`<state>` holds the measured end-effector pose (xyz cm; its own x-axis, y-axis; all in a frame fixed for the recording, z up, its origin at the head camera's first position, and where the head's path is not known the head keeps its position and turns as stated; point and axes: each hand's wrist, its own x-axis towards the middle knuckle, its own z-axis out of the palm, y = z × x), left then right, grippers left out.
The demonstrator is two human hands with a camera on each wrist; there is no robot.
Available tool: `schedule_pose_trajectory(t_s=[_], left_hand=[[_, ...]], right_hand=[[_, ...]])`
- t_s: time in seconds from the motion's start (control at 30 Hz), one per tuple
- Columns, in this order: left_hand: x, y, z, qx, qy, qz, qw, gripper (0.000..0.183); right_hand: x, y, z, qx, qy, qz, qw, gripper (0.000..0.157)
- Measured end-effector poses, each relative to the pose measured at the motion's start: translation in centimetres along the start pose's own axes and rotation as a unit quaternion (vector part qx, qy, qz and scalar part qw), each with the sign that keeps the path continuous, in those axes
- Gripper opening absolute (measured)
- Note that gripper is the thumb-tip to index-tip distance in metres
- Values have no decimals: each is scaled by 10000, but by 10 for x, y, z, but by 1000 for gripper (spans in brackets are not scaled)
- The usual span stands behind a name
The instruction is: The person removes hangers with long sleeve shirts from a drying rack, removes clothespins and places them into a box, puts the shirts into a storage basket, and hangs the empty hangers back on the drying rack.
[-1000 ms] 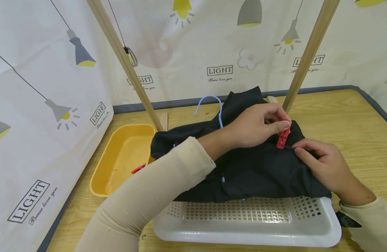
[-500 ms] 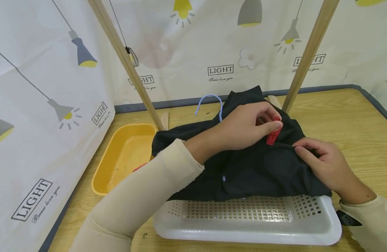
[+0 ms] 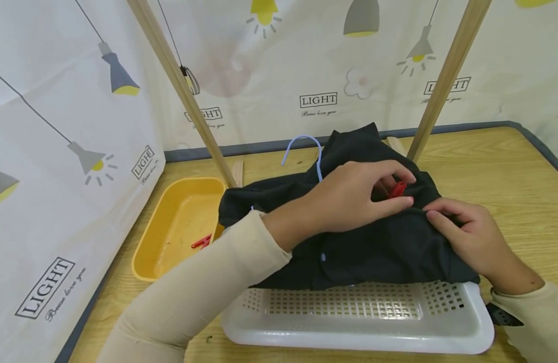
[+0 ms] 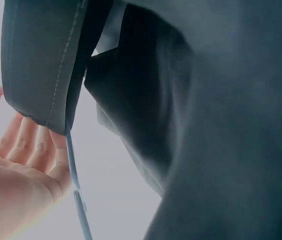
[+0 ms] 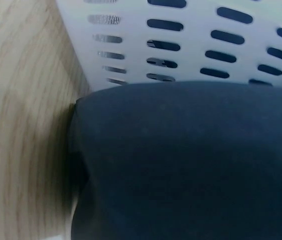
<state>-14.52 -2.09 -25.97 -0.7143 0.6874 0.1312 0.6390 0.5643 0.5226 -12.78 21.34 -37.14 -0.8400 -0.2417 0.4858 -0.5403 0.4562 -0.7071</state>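
A black shirt (image 3: pixel 374 257) with a pale button lies bunched over a white perforated basket (image 3: pixel 360 342). The blue hook of a hanger (image 3: pixel 301 136) sticks out of it. My left hand (image 3: pixel 347 196) reaches across the shirt, thumb and index finger straight and apart. Between them shows a red clothespin (image 3: pixel 398 189) at the cloth; its lower end is hidden. My right hand (image 3: pixel 474 242) pinches a fold at the shirt's right side. In the left wrist view, dark cloth covers the fingertips of the left hand (image 4: pixel 26 170). The right wrist view shows mostly cloth.
At the left stands a yellow tray (image 3: pixel 163 227) with another red clothespin (image 3: pixel 202 242) in it. Two wooden poles (image 3: pixel 183 96) rise behind the shirt. A patterned curtain (image 3: pixel 270 65) hangs behind the wooden table (image 3: pixel 501 171).
My left hand pinched the clothespin earlier and moved it a little to the left. Now its thumb and index finger have parted. The right hand keeps its place on the shirt.
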Motion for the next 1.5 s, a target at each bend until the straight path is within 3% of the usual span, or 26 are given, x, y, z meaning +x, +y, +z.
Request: schedule_pose_trajectory(t_s=[0.17, 0.5, 0.77, 1.23, 1.37, 1.5], left_hand=[[-9, 0, -4, 198, 115, -12, 9997, 35], [-32, 1, -4, 74, 277, 190, 9994, 33], [-70, -1, -8, -141, 226, 5, 9996, 32], [-129, -19, -21, -295, 863, -765, 9929, 29], [-147, -25, -25, -389, 1166, -997, 9874, 30], [-165, -33, -31, -149, 1507, -1329, 9795, 32]], right_hand=[[0, -1, -1, 69, -38, 128, 9999, 15], [-1, -1, -2, -43, 19, 167, 9998, 14], [-1, -3, -1, 73, 34, 104, 9999, 14], [-3, 1, -2, 57, 17, 230, 9997, 14], [-2, 1, -2, 45, 7, 236, 9997, 14], [-1, 0, -1, 62, -16, 247, 9997, 13]])
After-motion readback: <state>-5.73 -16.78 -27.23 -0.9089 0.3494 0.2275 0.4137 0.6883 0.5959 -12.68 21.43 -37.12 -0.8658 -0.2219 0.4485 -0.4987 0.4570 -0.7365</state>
